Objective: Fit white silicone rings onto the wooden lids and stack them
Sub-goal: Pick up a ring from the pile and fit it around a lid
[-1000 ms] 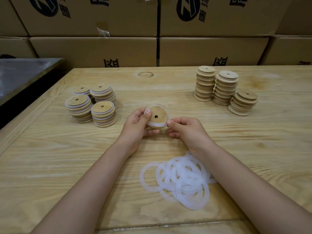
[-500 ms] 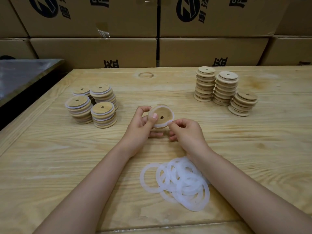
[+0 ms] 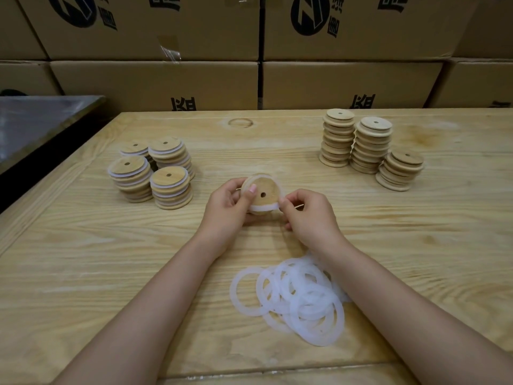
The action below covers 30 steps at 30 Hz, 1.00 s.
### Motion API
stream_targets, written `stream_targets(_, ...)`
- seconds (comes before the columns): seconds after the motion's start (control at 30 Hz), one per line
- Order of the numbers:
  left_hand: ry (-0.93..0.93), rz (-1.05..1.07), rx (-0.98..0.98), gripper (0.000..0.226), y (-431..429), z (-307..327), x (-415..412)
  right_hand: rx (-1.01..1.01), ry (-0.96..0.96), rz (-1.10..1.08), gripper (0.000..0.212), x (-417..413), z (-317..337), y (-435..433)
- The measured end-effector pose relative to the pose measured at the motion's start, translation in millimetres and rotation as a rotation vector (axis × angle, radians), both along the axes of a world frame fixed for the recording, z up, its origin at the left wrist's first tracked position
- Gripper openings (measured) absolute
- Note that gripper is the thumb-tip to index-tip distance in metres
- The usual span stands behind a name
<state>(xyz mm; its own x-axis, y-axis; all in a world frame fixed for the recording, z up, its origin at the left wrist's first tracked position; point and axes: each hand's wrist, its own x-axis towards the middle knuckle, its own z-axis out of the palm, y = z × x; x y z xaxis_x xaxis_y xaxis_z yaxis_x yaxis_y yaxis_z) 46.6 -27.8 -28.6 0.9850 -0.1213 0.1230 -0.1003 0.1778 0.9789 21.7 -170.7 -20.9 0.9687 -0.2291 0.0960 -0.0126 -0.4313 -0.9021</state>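
A: Where's the lid (image 3: pixel 262 193)?

B: Centre of the frame, lifted off the table (image 3: pixel 83 245), between both hands, its flat face tilted up toward the camera. The left hand (image 3: pixel 226 208) grips it from the left, fingers curled behind the rim and thumb pressed on the face beside the small centre hole.

A: And the right hand (image 3: pixel 309 218)?

B: Closed in a pinch on the ring (image 3: pixel 263 208) at the lid's lower-right edge, the other fingers curled in. The ring shows as a white band along the lower edge. Whether it's seated along the upper edge, I can't tell.

A: So what does the next move turn on?

B: My guess is that the seating works round the rim from that pinch while the left hand holds or turns the disc. After that, the ringed stacks (image 3: pixel 150 173) lie at left of the frame, nearer the left hand. The bare stacks (image 3: pixel 369 148) stand well apart at upper right.

A: Materials?

B: The lid is a pale, smooth, stiff wooden disc with a stepped rim. The ring is thin, translucent, stretchy silicone. The loose rings (image 3: pixel 294 298) lie flat and overlapping, lower centre, just under the right forearm.
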Motion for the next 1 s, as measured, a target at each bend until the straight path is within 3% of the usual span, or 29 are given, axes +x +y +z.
stream_targets(0.2,0.07,-0.037,-0.157,0.014,4.8,3.0,0.5,0.089,0.055,0.095,0.021,1.8,3.3,-3.5)
stream_targets(0.47,0.088,-0.135,-0.195,0.017,4.3,0.3,3.8,0.583,0.157,0.078,0.014,2.3,2.0,-6.5)
stream_targets(1.0,0.083,-0.076,-0.218,0.016,5.0,3.3,1.8,0.478,0.135,0.143,0.015,2.1,1.0,-2.6)
